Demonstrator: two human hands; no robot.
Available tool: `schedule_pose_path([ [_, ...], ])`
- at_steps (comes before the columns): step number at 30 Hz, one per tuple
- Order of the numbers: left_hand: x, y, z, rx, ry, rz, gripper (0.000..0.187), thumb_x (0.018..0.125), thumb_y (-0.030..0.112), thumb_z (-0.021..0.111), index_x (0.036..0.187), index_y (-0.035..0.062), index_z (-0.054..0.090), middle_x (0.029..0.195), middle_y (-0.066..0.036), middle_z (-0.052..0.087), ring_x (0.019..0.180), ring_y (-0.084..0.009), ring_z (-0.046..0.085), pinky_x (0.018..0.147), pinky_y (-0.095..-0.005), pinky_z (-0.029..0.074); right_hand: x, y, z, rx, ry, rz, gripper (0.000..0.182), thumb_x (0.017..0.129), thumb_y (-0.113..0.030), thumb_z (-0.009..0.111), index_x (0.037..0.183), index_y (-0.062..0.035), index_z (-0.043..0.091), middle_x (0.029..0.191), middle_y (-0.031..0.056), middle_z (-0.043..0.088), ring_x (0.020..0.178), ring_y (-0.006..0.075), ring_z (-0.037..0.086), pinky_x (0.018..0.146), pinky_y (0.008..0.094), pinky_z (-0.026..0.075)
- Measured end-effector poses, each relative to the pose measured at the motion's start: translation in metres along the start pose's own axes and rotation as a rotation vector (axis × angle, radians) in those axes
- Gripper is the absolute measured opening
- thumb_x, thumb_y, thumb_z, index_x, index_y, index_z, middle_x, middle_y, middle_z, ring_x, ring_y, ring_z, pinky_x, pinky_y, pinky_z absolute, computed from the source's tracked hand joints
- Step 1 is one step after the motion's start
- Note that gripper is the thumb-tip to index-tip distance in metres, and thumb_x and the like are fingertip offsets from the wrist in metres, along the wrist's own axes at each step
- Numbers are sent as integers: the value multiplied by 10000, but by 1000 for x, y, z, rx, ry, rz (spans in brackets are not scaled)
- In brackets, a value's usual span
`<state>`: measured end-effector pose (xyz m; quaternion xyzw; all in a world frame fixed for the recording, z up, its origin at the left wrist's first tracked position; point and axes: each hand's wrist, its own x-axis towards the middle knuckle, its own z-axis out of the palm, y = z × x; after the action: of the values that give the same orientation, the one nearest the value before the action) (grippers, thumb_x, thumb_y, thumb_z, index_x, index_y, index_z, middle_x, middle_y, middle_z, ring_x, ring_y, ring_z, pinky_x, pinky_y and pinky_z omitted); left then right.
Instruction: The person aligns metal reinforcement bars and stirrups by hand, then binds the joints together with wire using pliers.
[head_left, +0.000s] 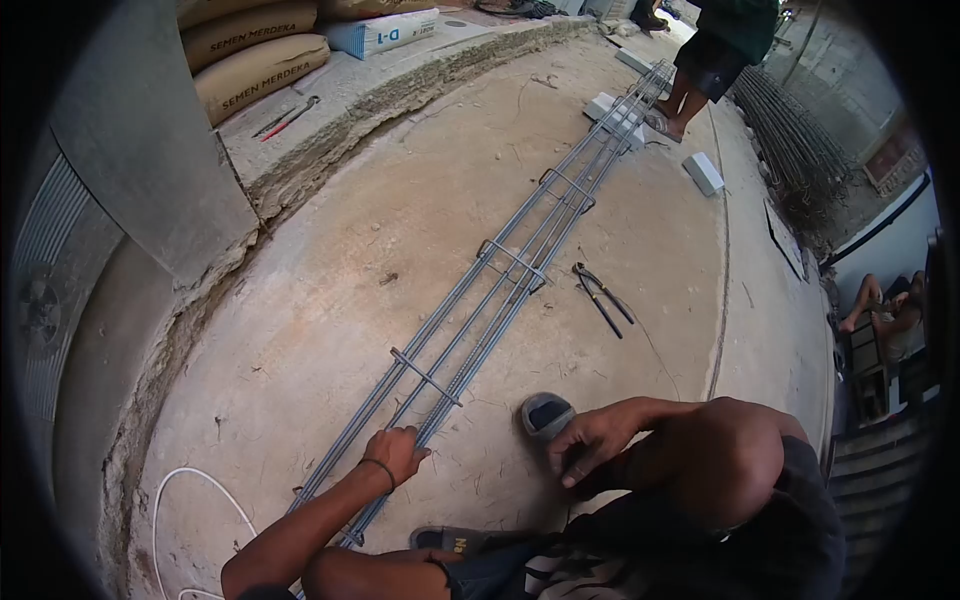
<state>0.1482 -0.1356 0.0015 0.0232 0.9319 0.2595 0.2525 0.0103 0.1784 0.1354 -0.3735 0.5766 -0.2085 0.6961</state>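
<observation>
A long steel rebar cage (427, 376), made of parallel bars with several square stirrups, runs diagonally from beneath me to the far end of the floor. My left hand (397, 455), with a dark band on the wrist, is closed over the bars at the near end. Resting by my bent knee, my right hand (588, 442) hangs with loosely bent fingers apart, and nothing is visible in it. Below it is a grey sandal (546, 413) on my foot. Pincers (588, 279) with dark and yellow handles lie to the right of the cage.
Cement sacks (262, 78) are stacked on a raised ledge at upper left, near a red-handled tool (290, 118). Pale blocks (612, 115) sit under the cage's far part, where another person (715, 65) stands. A rod bundle (800, 135) lies at right; a white cable (158, 505) curls at lower left.
</observation>
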Motion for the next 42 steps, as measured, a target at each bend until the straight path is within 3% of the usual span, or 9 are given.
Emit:
schedule_pose_path([
  [3,7,-4,13,-44,-31,-89,343,849,281,661,1022,-16,650,901,-248,677,863,-423,649,780,-465,511,15,51,1,163,30,-103,206,933,-144,622,1115,-47,613,1063,59,623,1014,132,570,842,268,457],
  [7,6,-2,21,-33,121,-78,341,864,296,658,999,-15,684,858,-218,695,802,-362,682,733,-422,526,50,50,-49,-438,746,-242,249,866,-150,669,1086,-46,616,1012,113,627,958,284,610,827,390,497],
  [11,1,-8,28,-543,194,-423,297,856,293,717,940,10,745,815,-133,732,743,-142,671,690,-292,510,82,67,-100,-898,993,-494,296,833,-185,702,1093,-71,618,1136,107,589,1076,290,547,907,411,465],
  [16,-5,7,30,-622,458,-458,179,824,163,743,881,-7,735,711,-98,708,673,-133,660,650,-278,513,119,89,-130,-1253,922,-504,221,851,-163,607,1063,-102,624,1059,83,549,1045,231,520,931,420,435],
  [18,-7,7,19,-579,487,-520,155,827,139,731,869,-10,730,690,-95,699,645,-126,647,634,-270,507,120,88,-149,-1349,886,-735,168,830,-134,564,974,-65,616,895,62,561,906,220,569,872,414,440],
  [27,3,-19,-12,-342,779,-699,200,814,193,735,844,-1,697,656,-164,646,620,-248,659,602,-339,509,131,62,-158,-1096,763,-510,114,818,-74,557,915,-20,585,912,140,620,906,277,612,773,426,470],
  [29,3,-6,-2,-168,767,-405,204,804,194,737,840,-1,689,725,-198,654,680,-322,664,633,-389,516,117,84,-146,-1003,696,-534,114,808,-58,561,910,-12,582,906,150,614,905,296,608,771,427,472],
  [33,1,-28,7,-130,764,-428,199,775,177,752,842,-2,698,797,-213,673,724,-368,655,656,-404,515,109,86,-148,-899,641,-534,106,806,-28,567,905,8,580,883,163,597,906,329,596,770,429,477],
  [42,-5,-23,-34,-388,704,-555,174,782,145,753,822,-21,716,590,-79,621,537,-92,513,521,-270,416,103,65,-141,-767,699,-506,174,833,-180,681,842,-8,655,844,154,610,889,331,603,786,430,464],
])
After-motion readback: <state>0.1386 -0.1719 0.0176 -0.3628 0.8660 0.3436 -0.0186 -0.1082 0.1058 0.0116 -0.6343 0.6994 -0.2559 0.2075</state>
